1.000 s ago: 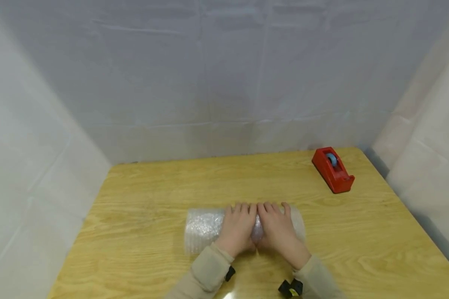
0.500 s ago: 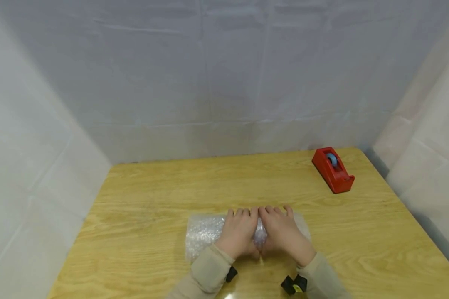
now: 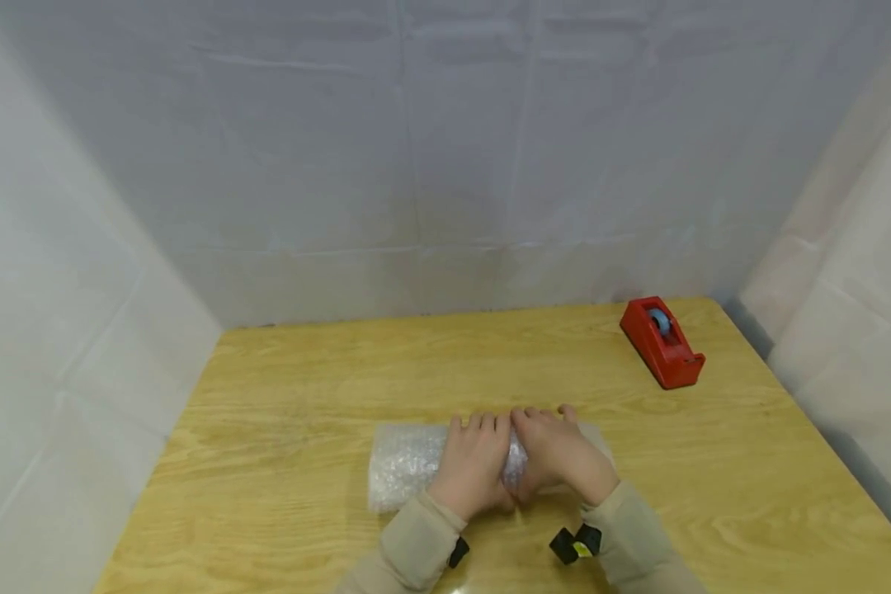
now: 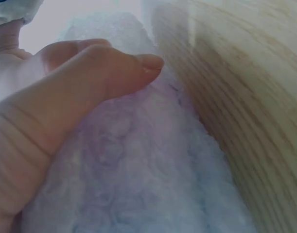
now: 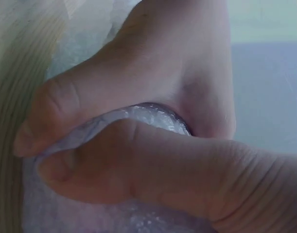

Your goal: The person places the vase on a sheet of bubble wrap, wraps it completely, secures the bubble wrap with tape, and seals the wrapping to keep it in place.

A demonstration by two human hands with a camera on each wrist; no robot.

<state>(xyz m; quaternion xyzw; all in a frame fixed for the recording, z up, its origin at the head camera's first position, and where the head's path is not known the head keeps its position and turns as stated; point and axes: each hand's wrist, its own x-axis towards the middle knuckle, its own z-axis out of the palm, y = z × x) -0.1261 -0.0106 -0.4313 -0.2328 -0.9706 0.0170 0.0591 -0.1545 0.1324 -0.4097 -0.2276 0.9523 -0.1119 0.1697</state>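
Observation:
A roll of clear bubble wrap (image 3: 404, 469) lies sideways across the wooden table, near its front. My left hand (image 3: 473, 464) grips the roll just left of its middle, fingers over the far side and thumb on the near side. Beside it my right hand (image 3: 560, 454) holds the roll in the same way, the two index fingers almost meeting on top. In the left wrist view a thumb (image 4: 104, 73) lies along the bubble wrap (image 4: 138, 160). Both thumbs show close together on the wrap (image 5: 158, 119) in the right wrist view. Something purplish shows faintly through the layers.
A red tape dispenser (image 3: 661, 342) with a blue-cored roll stands at the table's back right. Pale sheeting (image 3: 460, 165) rises behind the table (image 3: 304, 371) and along both sides. Black wrist devices (image 3: 575, 544) sit under the sleeves.
The roll and both hands have shifted slightly toward the person since a second ago. The right hand now tilts a little more over the roll. The dispenser stays where it was.

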